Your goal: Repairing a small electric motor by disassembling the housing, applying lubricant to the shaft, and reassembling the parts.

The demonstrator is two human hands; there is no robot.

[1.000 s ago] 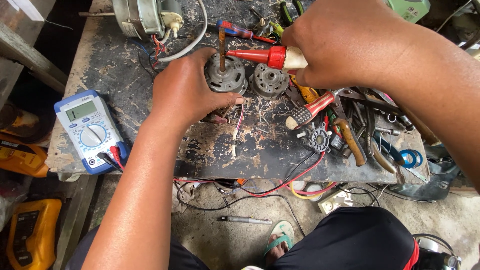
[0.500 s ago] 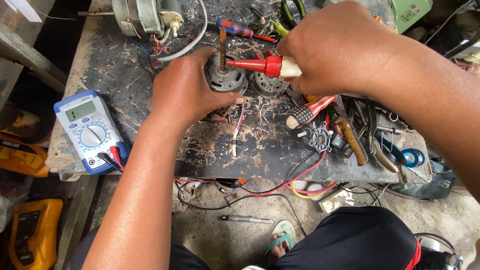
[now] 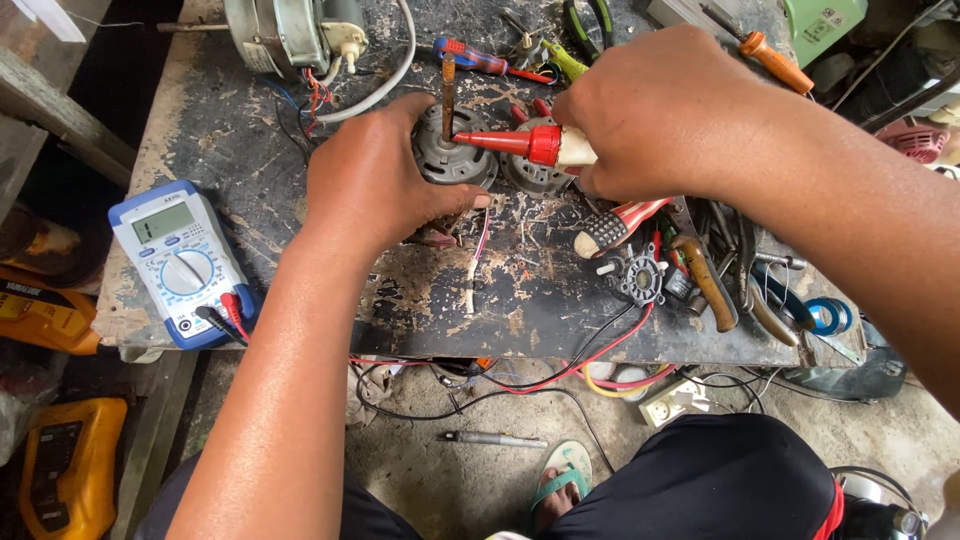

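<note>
Scarred black workbench (image 3: 300, 200), cluttered, centre frame. Left hand (image 3: 375, 180) clamped round grey round motor part with upright rusty shaft (image 3: 450, 155), upper centre. Right hand (image 3: 660, 110) closed on small bottle with red cone nozzle (image 3: 520, 143), tip at shaft. Blue-white multimeter (image 3: 180, 260) at left edge. Risk: over-squeeze floods part, drips onto loose wires (image 3: 480, 250) below; slick shaft could slip from grip.

Repair workshop, scarred workbench (image 3: 560, 300), multimeter (image 3: 180, 262), fan motor (image 3: 285, 30), scattered screwdrivers (image 3: 490, 60), loose wires (image 3: 520, 385)
</note>
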